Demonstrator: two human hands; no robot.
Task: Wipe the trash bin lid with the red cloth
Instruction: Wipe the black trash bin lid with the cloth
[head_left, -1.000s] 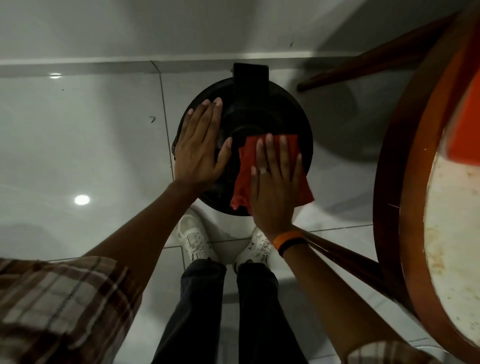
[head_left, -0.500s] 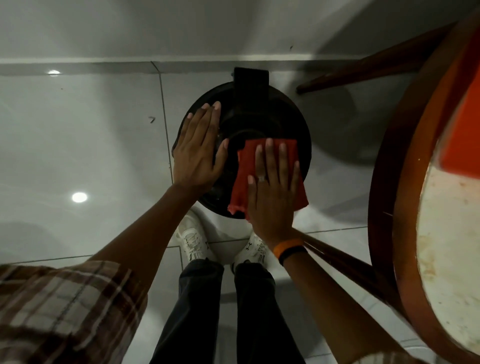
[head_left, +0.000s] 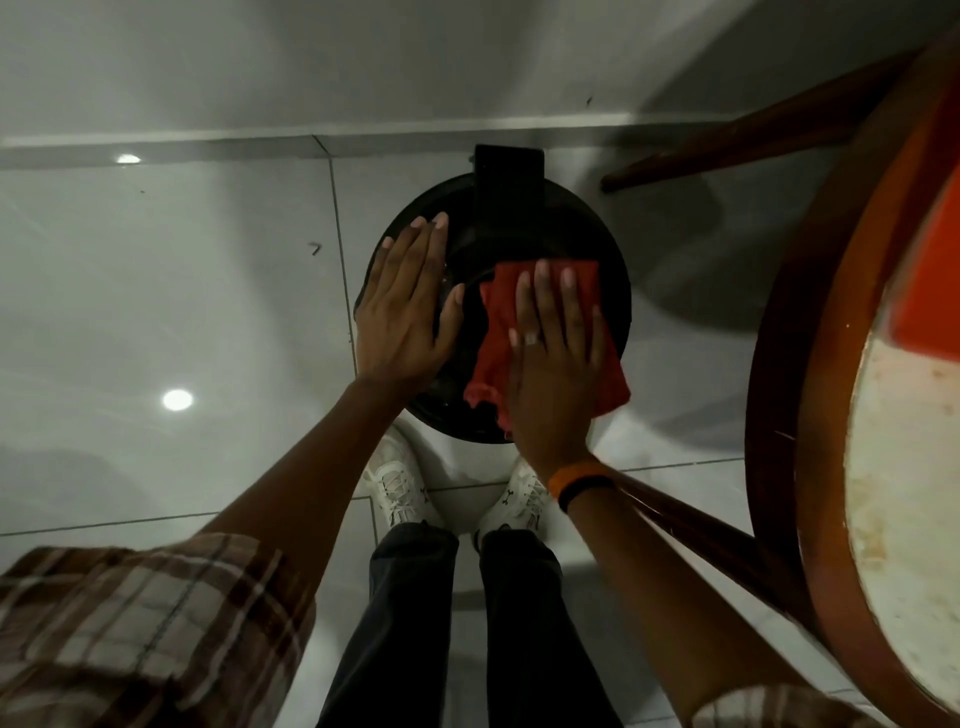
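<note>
A round black trash bin lid (head_left: 605, 244) lies below me on a white bin, with a black hinge block (head_left: 508, 179) at its far edge. My left hand (head_left: 408, 306) rests flat on the lid's left side, fingers together and extended. My right hand (head_left: 556, 358) presses flat on the red cloth (head_left: 493, 332), which covers the lid's near right part and hangs a little over its rim. The cloth's middle is hidden under my palm.
A round wooden table (head_left: 810, 364) with a worn pale top fills the right side, its legs (head_left: 727, 140) reaching toward the bin. An orange object (head_left: 930, 280) sits on it. My white shoes (head_left: 397, 483) stand on the glossy tiled floor near the wall.
My right hand and the red cloth have shifted slightly across the lid's right side. My left hand has stayed flat on the lid's left side.
</note>
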